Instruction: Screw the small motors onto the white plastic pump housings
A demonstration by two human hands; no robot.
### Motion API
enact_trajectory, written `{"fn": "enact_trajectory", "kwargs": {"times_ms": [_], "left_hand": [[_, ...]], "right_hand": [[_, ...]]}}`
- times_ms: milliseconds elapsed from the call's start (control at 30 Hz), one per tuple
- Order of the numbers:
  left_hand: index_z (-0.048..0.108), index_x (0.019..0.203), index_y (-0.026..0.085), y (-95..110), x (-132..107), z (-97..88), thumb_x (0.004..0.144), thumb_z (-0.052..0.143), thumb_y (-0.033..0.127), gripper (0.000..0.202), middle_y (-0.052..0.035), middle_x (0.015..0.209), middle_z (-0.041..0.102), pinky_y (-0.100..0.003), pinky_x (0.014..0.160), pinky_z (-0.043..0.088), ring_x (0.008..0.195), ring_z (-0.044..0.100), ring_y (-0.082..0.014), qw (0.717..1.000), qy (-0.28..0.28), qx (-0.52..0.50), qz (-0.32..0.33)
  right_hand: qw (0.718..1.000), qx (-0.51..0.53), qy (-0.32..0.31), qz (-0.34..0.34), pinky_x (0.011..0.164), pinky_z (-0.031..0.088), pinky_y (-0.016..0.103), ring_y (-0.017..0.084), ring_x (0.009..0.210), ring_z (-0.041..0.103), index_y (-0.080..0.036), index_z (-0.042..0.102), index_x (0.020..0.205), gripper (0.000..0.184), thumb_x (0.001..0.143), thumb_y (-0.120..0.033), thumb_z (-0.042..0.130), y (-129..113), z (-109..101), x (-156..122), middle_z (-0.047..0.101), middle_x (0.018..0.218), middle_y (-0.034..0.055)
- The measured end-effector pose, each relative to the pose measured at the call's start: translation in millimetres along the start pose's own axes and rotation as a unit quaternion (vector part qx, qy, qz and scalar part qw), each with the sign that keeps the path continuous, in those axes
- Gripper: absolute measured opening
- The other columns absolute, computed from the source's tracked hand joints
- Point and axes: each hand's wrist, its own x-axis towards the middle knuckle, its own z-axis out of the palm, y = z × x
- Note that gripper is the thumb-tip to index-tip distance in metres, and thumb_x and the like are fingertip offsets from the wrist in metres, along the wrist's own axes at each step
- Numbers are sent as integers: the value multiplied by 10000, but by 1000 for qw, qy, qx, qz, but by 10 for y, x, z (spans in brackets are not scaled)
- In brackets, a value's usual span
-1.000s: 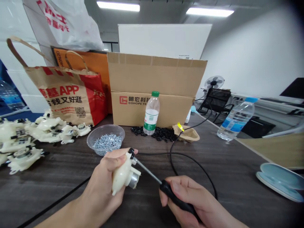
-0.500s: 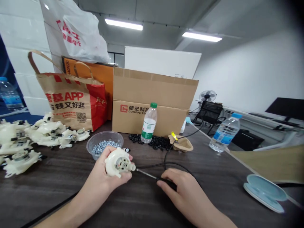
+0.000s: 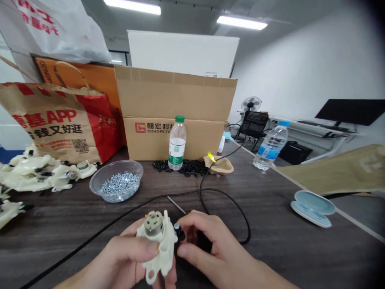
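My left hand [image 3: 129,253] is closed around a cream plastic housing [image 3: 164,251] with a round metal motor [image 3: 153,223] set in its top. On the housing's right side sits a small black plastic piece [image 3: 180,233] with a silver screw [image 3: 177,226] in it. My right hand [image 3: 215,245] is curled, thumb and forefinger at that black piece. A thin metal screwdriver shaft [image 3: 177,204] sticks out up and left from behind this hand; its dark handle is mostly hidden in the palm.
Behind my hands stand a clear bowl of screws [image 3: 120,185], a pile of small black parts [image 3: 192,167] and a green-capped bottle [image 3: 177,146]. More cream housings [image 3: 33,172] lie left. A black cable [image 3: 120,218] crosses the table. An open pale-blue case [image 3: 313,208] lies right.
The housing has come lower and nearer, turned so the motor faces up. My right hand has moved in beside it, and the screwdriver tip has swung away from the housing. The view has shifted.
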Motion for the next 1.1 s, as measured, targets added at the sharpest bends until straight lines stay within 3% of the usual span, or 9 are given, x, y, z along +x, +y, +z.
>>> {"fn": "enact_trajectory", "kwargs": {"times_ms": [167,367,567,733,833,967,1067,1100], "left_hand": [[778,885,79,-19,-26,37,725,800,250,235,-116,716,767,-184,603,486,632,678,-148,999,-7,-18,-49],[807,918,28,-1,-42,6,689,804,327,376,-121,724,747,-168,558,423,594,617,-125,996,-7,-17,-82],[787,887,49,-116,61,-64,898,625,519,497,-164,713,764,-257,639,503,629,690,-204,997,4,-24,-72],[774,838,51,-147,82,-38,910,620,540,518,-163,723,762,-271,680,508,676,702,-215,998,-3,-5,-59],[765,775,49,-129,74,-9,877,647,586,559,-160,733,751,-260,670,501,687,692,-206,998,4,20,-59],[733,856,99,-90,102,88,823,697,576,480,-104,713,734,-232,613,459,654,674,-179,996,34,63,-46],[671,923,175,-32,28,85,666,890,397,404,-19,763,710,-213,625,432,665,623,-143,991,47,123,1],[650,885,187,-12,-58,29,598,946,336,438,8,762,683,-204,625,416,659,585,-126,988,48,146,15]], "right_hand": [[999,38,-10,-25,782,431,295,179,814,571,-209,692,899,135,911,-343,700,4,-25,-15,645,825,1],[973,210,-92,2,752,441,290,156,748,592,-173,696,862,237,968,-379,649,86,-46,36,670,770,7],[973,228,11,30,706,429,282,158,753,552,-189,650,912,244,879,-409,751,91,70,94,628,801,-9],[991,78,107,35,606,410,264,154,658,552,-199,667,806,168,876,-347,705,70,106,71,623,694,-17],[989,-43,143,-19,571,402,261,140,589,550,-201,675,798,134,908,-264,632,77,119,52,622,657,-18],[981,-127,120,-86,602,460,260,157,667,609,-215,658,888,43,857,-194,637,89,73,38,662,769,1],[972,-161,102,-136,644,519,254,159,706,643,-253,648,1061,287,795,-146,658,146,-23,17,676,827,-15],[968,-172,111,-149,658,533,251,158,713,653,-267,647,1069,275,821,-149,646,193,-58,17,677,830,-20]]}}
